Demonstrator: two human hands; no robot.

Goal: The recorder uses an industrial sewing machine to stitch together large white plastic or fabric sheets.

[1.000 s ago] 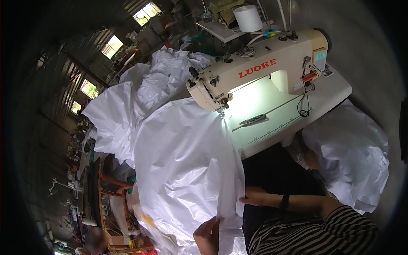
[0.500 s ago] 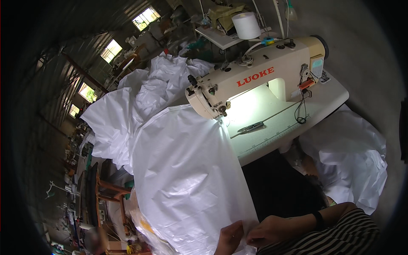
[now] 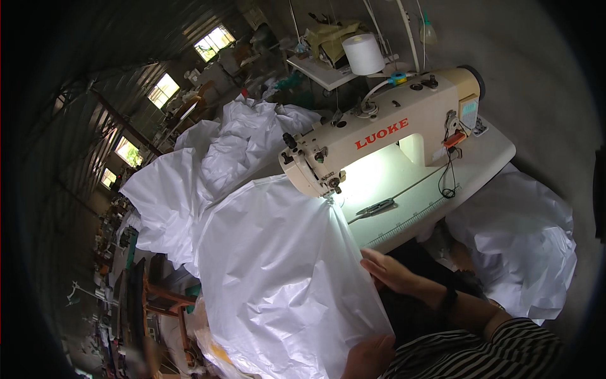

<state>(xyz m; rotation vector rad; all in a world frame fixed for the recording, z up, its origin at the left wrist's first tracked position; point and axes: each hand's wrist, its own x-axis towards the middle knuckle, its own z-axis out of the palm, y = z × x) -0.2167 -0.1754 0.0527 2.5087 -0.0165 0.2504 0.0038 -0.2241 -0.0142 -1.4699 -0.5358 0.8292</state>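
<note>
White fabric (image 3: 278, 278) fills the middle of our view, a big slick sheet draped from the sewing machine (image 3: 379, 139) down toward our lap. Our right hand (image 3: 391, 271) lies flat on its right edge, fingers together and stretched along the hem, pressing rather than pinching; the grip there is open-palmed, resting on the cloth. Our left hand (image 3: 369, 357) sits at the lower edge of the view, partly under the sheet's lower corner, and we cannot tell whether its fingers are clamped on the fabric or only propping it.

From the 2 hands the edge runs up in a fairly straight line to the needle area (image 3: 329, 192), where the sheet's top corner is tucked beneath the machine head under a bright lamp. We judge this to be the lining-up step: the seam edge is being smoothed and tensioned toward the needle. The next move, as we read it, calls for keeping that edge straight and taut with both hands while feeding it evenly, since the slippery material could slide off line.

Beyond that, small scissors (image 3: 375, 206) lie on the pale desk (image 3: 480, 158) beside a printed ruler strip. More white fabric is heaped behind the machine (image 3: 246, 139) and bunched at our right (image 3: 524, 252). A thread cone (image 3: 363, 54) stands above the machine.
</note>
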